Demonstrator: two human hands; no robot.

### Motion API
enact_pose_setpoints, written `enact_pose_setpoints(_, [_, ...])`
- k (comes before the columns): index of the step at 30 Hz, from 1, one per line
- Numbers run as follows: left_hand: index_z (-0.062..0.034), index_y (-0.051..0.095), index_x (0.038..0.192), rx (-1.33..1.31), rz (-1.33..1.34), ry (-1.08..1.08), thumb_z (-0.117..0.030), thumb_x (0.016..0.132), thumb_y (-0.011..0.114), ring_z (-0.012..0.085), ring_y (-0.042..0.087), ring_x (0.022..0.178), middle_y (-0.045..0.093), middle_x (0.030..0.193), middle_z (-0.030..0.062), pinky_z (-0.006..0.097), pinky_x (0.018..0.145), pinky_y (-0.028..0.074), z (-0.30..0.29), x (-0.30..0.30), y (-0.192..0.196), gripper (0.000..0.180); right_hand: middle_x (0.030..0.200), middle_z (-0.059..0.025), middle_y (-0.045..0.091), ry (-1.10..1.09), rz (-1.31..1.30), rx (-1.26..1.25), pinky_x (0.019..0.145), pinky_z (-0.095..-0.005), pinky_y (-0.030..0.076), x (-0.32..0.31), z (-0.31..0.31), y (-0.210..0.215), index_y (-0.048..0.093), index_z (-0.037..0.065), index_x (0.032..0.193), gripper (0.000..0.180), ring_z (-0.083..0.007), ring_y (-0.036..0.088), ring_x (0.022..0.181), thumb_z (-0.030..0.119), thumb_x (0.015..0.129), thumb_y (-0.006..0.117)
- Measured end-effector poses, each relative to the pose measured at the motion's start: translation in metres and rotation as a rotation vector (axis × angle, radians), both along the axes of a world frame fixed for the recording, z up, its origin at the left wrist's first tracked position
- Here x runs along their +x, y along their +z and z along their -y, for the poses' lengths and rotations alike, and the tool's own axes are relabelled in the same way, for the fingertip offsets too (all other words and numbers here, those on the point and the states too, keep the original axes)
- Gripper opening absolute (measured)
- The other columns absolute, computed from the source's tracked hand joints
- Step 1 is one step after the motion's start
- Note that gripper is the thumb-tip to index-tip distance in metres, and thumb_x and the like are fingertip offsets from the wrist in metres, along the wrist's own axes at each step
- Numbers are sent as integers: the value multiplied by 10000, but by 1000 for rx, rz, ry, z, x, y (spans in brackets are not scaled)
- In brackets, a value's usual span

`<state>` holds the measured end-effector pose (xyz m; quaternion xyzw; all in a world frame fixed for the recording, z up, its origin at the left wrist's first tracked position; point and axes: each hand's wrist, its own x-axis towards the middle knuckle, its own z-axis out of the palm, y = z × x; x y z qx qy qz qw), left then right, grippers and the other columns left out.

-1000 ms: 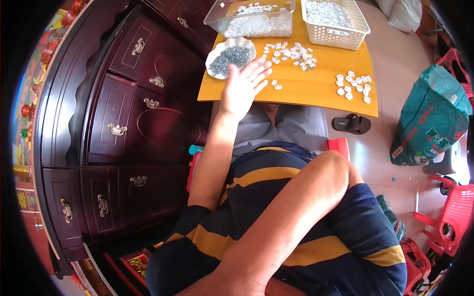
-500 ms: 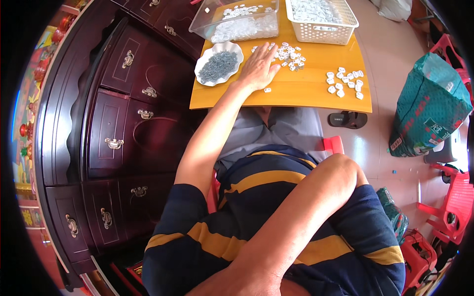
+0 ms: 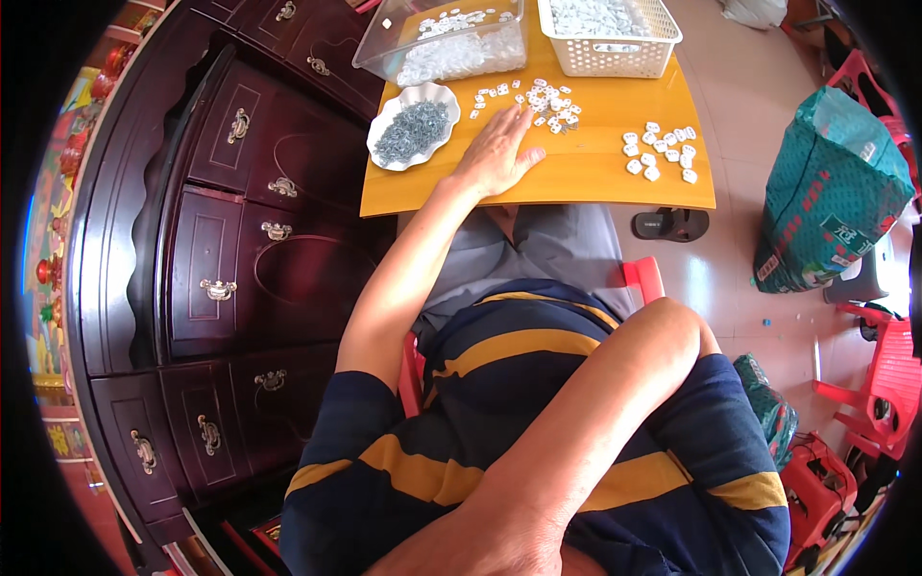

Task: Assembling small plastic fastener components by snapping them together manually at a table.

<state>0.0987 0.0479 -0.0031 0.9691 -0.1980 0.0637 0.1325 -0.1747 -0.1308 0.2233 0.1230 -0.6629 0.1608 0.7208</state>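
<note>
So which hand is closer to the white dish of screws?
Left. The left hand lies flat on the table just right of the dish; the right hand is tucked near the body, far away.

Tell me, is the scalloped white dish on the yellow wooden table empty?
No, the scalloped white dish is filled with a heap of small grey metal pieces, just beside the left hand resting flat on the yellow wooden table.

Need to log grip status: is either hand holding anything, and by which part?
Nothing is held. The left hand lies flat on the orange table beside small white pieces; the right hand is hidden.

Navy shirt, yellow stripes; orange table
</note>
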Motion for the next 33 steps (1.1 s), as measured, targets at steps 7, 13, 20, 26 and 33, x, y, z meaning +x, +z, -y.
enact_pose_setpoints(7, [-26,336,1517,-71,29,-46,-418,987,572,413,318,1445,354,1539,263,457,1192,285,11,-27,5,700,940,-212,682,93,4,-121,834,-510,485,24,18,-3,682,-42,984,403,-391,650,908,271,1039,434])
enact_pose_setpoints(13, [29,406,1452,-174,214,99,-201,933,613,430,352,1418,393,1505,279,465,1186,299,-3,-39,9,605,1186,-222,664,282,13,-355,1034,-501,446,56,42,-12,655,-61,1177,440,-385,600,1154,295,1059,425])
enact_pose_setpoints(20, [32,547,1314,-197,256,167,-136,877,667,413,485,1279,514,1364,254,468,1092,402,-22,-54,7,483,779,-146,702,16,-410,-1040,746,-369,536,142,49,-100,631,-7,743,380,-264,679,773,249,1015,564])
enact_pose_setpoints(26, [-95,728,1076,-211,372,149,-172,825,729,356,598,1086,651,1140,171,445,950,495,9,-34,20,262,859,-165,712,-1624,1054,-1521,741,-441,544,167,39,-204,690,84,933,190,-357,681,805,254,848,682])
enact_pose_setpoints(33, [-90,748,836,-191,343,142,-168,820,735,318,618,900,668,881,95,437,805,510,19,-14,18,81,873,-151,722,-1384,804,-1824,787,-469,547,180,50,-223,723,164,974,200,-347,702,881,321,863,665])
